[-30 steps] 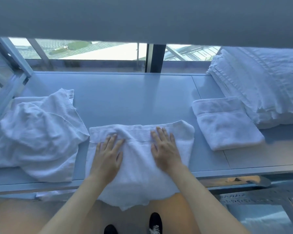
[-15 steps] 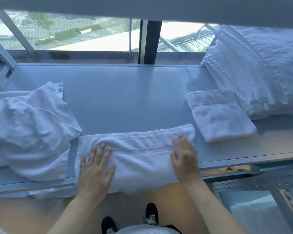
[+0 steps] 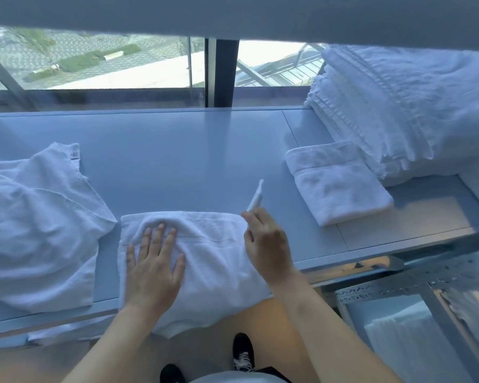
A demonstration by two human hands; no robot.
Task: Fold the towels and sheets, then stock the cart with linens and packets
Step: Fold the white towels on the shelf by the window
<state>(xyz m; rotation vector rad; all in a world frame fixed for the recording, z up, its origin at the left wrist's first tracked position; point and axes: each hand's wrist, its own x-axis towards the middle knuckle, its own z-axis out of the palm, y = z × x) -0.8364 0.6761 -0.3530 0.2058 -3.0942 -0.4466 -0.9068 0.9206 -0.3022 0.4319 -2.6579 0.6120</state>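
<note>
Towel folding underway: left hand presses flat, fingers spread; right hand pinches its lifted edge; next, carry edge across.

Hands: two. Left hand flat on cloth at 6 o'clock; right hand beside it at 5 o'clock, pinching a lifted towel corner.

Counter: one.

Loose white towels on it: three. One under the hands, the centre towel; one crumpled towel at 9 o'clock; one folded towel at 3 o'clock.

Linen stack: one, at 2 o'clock; layers too many and too blurred to count.

Shoes: two, black, at 6 o'clock on the floor.

Window panes behind, 12 o'clock: two, split by one dark post.
</note>
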